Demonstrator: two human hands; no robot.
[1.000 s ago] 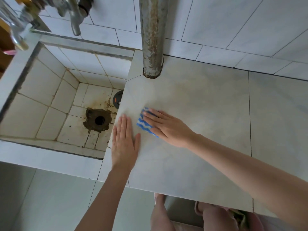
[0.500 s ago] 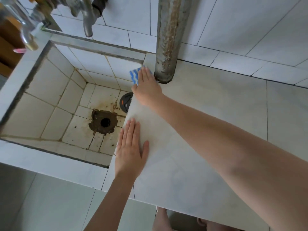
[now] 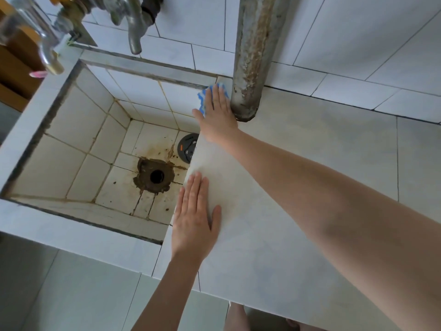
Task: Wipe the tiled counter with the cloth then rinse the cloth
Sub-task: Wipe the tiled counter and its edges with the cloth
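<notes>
- We take the rusty upright pipe (image 3: 253, 58) as our mark; its foot meets the tiled counter (image 3: 298, 187) at the back wall.
- Just left of the pipe's foot we see the right hand (image 3: 218, 115) lying flat, its fingers straight and pressed together, with the thumb held out to the left.
- Under those fingers lies the cloth (image 3: 202, 99), blue with white stripes. It is pressed onto the counter's back corner beside the pipe, and only its left and far edges show.
- Well nearer us than the pipe, and left of it, the left hand (image 3: 193, 216) rests palm-down on the counter's edge, with its fingers together and its thumb spread to the right.
- Left of the pipe the tiled sink (image 3: 59, 144) drops away, with a stained drain hole (image 3: 156, 176) in its floor and a black disc (image 3: 187, 148) between the drain and the counter edge.
- Two metal taps (image 3: 134, 32) hang over the sink, further left of the pipe.
</notes>
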